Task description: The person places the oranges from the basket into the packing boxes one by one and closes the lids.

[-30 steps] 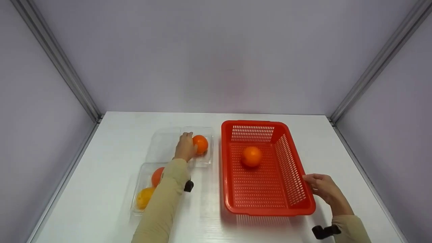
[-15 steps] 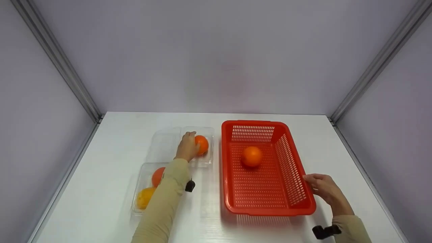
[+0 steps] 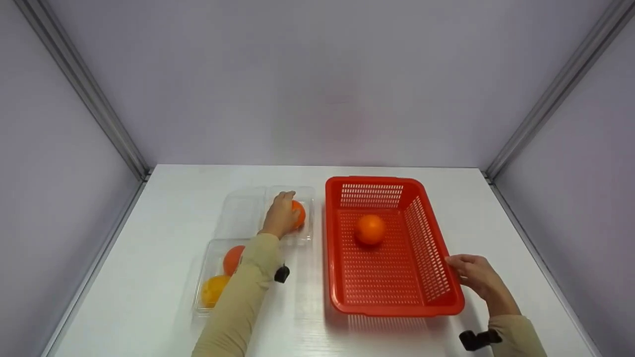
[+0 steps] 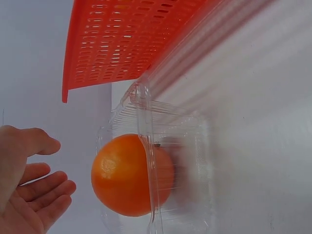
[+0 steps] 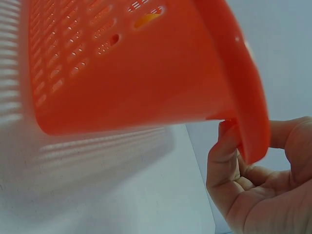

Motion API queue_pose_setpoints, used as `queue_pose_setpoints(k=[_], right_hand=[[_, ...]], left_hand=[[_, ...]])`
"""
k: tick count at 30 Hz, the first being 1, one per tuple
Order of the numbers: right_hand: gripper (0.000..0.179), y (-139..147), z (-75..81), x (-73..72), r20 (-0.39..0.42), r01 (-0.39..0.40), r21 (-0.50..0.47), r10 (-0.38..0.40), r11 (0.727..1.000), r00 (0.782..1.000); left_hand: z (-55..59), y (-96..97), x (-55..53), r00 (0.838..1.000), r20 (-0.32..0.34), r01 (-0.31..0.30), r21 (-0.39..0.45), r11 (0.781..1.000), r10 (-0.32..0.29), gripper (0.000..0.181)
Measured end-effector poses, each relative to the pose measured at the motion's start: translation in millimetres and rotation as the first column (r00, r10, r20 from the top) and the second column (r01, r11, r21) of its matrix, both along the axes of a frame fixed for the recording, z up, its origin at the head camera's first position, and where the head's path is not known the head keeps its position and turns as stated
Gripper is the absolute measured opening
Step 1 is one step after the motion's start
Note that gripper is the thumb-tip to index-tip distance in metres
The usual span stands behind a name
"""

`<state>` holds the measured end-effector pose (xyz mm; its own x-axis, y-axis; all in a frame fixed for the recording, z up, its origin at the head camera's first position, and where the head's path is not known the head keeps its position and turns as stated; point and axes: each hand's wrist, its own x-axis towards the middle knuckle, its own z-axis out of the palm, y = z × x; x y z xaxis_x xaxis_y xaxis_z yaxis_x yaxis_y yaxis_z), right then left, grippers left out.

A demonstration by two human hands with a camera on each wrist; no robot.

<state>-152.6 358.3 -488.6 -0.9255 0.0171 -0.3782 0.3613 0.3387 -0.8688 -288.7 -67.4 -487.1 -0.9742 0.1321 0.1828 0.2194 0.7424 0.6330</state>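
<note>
An orange sits in the far clear plastic box, left of a red slotted basket. Over that box is my left hand, partly covering the fruit in the head view. The left wrist view has this hand's fingers apart and bent a little, with a gap between them and the orange. My right hand pinches the basket's right rim; in the right wrist view the thumb is on one side of the rim and curled fingers are under it. Another orange lies inside the basket.
A nearer clear box holds a reddish-orange round fruit and a yellow-orange fruit, partly behind my left sleeve. The far box's clear lid lies folded out leftward. Pale walls enclose the white table.
My left hand has shifted slightly right, covering more of the orange in the head view. The right hand and the basket stay where they were.
</note>
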Motion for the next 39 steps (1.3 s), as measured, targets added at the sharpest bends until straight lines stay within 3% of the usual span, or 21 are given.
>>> queue_pose_setpoints(k=[9,21,33,39], right_hand=[[0.046,-0.3,1.3,-0.6,-0.001,0.01,-0.006,-0.01,1.0,1.0],[0.047,-1.4,1.3,0.2,0.0,0.024,-0.013,-0.024,1.0,1.0],[0.044,-0.8,1.4,-0.3,0.007,0.029,-0.023,-0.029,0.999,1.0],[0.043,-0.8,1.3,-0.5,0.003,0.031,-0.016,-0.031,0.999,1.0]], left_hand=[[7.3,5.5,1.9,0.997,-0.075,0.033,0.024,0.999,-0.032,0.041],[12.2,9.8,4.5,0.996,-0.07,0.057,0.023,0.998,-0.056,0.043],[26.9,15.9,9.2,0.985,-0.146,0.102,0.039,0.994,-0.096,0.041],[31.4,20.4,10.4,0.985,-0.137,0.113,0.043,0.993,-0.106,0.041]])
